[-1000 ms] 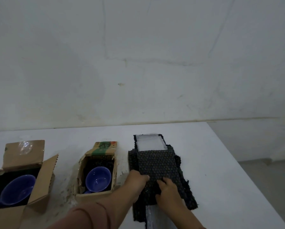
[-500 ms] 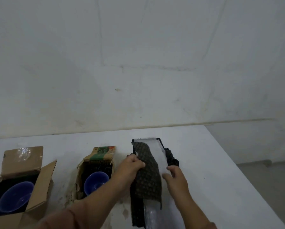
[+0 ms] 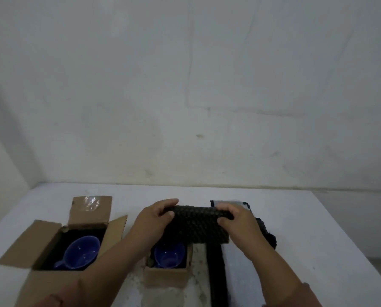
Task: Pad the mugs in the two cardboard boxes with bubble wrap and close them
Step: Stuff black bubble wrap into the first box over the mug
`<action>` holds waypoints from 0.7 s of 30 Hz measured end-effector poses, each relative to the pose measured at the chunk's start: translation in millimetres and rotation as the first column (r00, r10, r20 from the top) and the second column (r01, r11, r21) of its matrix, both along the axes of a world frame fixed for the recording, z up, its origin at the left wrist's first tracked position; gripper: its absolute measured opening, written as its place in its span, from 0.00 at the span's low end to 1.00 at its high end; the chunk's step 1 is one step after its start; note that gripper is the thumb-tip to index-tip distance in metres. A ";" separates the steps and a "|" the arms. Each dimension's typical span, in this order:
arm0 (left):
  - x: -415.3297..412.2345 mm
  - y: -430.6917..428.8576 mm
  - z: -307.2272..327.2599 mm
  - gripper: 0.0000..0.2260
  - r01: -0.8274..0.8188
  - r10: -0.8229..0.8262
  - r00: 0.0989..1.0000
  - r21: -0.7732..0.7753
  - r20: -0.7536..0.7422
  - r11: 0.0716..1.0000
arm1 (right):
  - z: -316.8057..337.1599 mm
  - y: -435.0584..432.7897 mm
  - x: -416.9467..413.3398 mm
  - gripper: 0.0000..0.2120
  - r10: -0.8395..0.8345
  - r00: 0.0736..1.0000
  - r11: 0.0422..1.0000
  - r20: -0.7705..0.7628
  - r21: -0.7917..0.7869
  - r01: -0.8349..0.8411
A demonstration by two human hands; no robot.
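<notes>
Two open cardboard boxes stand on the white table. The large left box (image 3: pixel 52 227) holds a blue mug (image 3: pixel 82 252) on dark padding. The small middle box (image 3: pixel 167 272) holds a second blue mug (image 3: pixel 169 254). Both hands hold a sheet of black bubble wrap (image 3: pixel 196 224) stretched in the air above the small box, hiding its far side. My left hand (image 3: pixel 154 220) grips the sheet's left end, and my right hand (image 3: pixel 240 224) grips its right end.
More black and clear bubble wrap (image 3: pixel 240 273) lies on the table right of the small box, reaching the near edge. The white table (image 3: pixel 317 229) ends at the right; a bare wall stands behind it.
Both hands lifted the black bubble wrap sheet off the pile and carried it left, turned sideways, over the small box. The camera swung left, bringing the large box fully into view.
</notes>
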State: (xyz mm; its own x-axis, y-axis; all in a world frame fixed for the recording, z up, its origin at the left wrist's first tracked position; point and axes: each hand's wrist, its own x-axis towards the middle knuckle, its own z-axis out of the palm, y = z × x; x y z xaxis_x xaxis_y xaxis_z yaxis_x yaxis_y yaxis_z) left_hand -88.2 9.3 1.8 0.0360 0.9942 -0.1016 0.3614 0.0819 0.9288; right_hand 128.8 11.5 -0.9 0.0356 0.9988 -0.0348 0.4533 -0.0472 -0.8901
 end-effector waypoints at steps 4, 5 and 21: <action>-14.9 -3.9 11.8 0.06 0.019 0.012 0.917 0.074 -0.398 0.997 | 25.9 3.7 -21.0 0.10 0.017 0.982 0.979 0.190 0.195 -0.055; -18.1 -5.1 15.5 0.07 0.035 0.017 0.858 0.093 -0.513 0.995 | 32.1 3.3 -25.6 0.11 0.049 0.981 0.974 0.186 0.207 -0.088; -32.4 -9.0 11.8 0.09 0.135 0.028 0.856 -0.276 0.517 0.952 | 11.5 -5.6 -70.7 0.11 0.046 0.781 0.963 -0.623 -0.179 -0.200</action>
State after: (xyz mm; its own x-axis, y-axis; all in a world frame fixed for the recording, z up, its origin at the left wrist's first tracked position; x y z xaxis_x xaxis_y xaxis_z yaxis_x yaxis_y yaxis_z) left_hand -120.7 0.3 13.6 0.2158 0.9162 -0.3378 -0.1439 0.3720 0.9170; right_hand 58.0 5.8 10.5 -0.1922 0.9547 -0.2273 -0.1635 -0.2596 -0.9518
